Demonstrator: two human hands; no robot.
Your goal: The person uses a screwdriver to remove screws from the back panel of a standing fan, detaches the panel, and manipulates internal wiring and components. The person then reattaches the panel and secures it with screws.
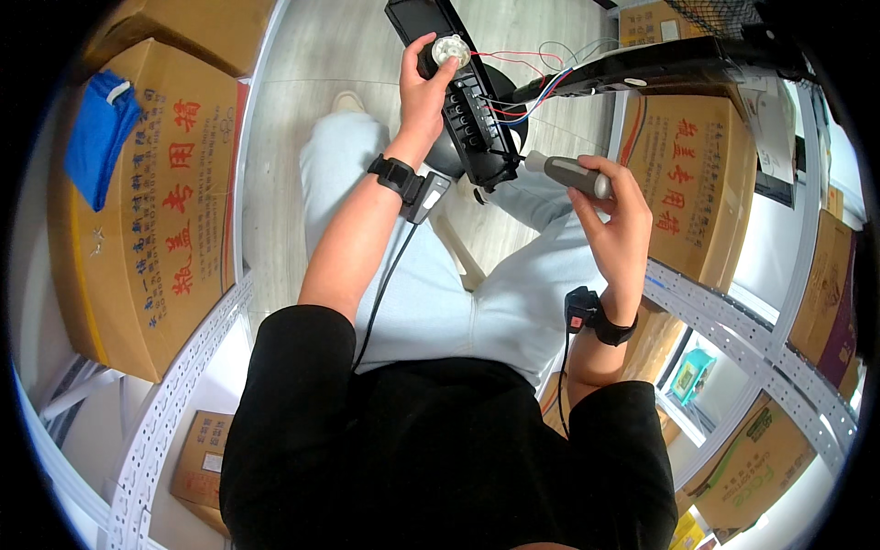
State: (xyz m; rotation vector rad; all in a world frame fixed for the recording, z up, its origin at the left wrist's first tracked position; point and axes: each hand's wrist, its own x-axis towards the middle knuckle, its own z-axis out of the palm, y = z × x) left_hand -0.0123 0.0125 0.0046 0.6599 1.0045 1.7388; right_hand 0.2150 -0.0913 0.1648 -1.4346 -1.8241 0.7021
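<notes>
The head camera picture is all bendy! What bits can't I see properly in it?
All in the head view:
Black casing: its far end is cut off by the picture's top edge.
Grey-handled tool: its tip is too small and dark to make out.
White round part: its underside faces away, and the left hand covers some of it.
Big left box: its cardboard walls hide anything inside.

housing (pixel 469 117): ahead | round part (pixel 450 49): over housing's far half | screwdriver (pixel 575 176): right of housing | cloth (pixel 97 142): on left carton (pixel 170 243)
</notes>
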